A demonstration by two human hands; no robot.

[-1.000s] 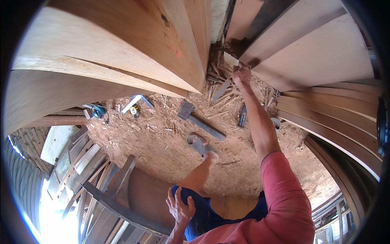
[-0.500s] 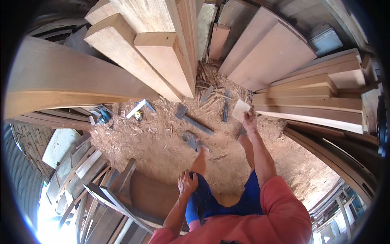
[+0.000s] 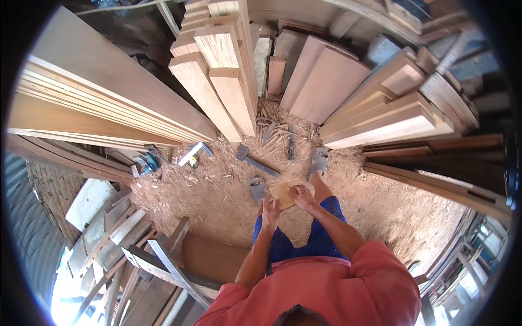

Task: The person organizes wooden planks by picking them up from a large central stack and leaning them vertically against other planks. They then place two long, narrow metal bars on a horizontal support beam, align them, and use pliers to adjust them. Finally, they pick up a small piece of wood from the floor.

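Note:
A thin, tan rectangular sheet (image 3: pixel 283 194) is between my two hands above my lap, its material unclear. Curled fingers of my right hand (image 3: pixel 302 198) grip its right part. My left hand (image 3: pixel 269 213) is at its lower left edge, fingers pinched near the corner. On the ground beyond my feet lies a hammer (image 3: pixel 258 163) with a dark head and long handle. A dark, narrow chisel-like tool (image 3: pixel 291 143) rests among the wood chips to its right.
A try square (image 3: pixel 191 154) and a teal power tool (image 3: pixel 147 163) lie at the left. Thick timber beams (image 3: pixel 231 92) and wide boards (image 3: pixel 331 76) lean at the back. More planks (image 3: pixel 386 122) stand right. A wooden frame (image 3: pixel 168 266) is at lower left. Shavings cover the ground.
My right hand has brought the sheet back from beside the right-hand planks to above my lap. My left hand has left my knee and come to the sheet. The view has shifted.

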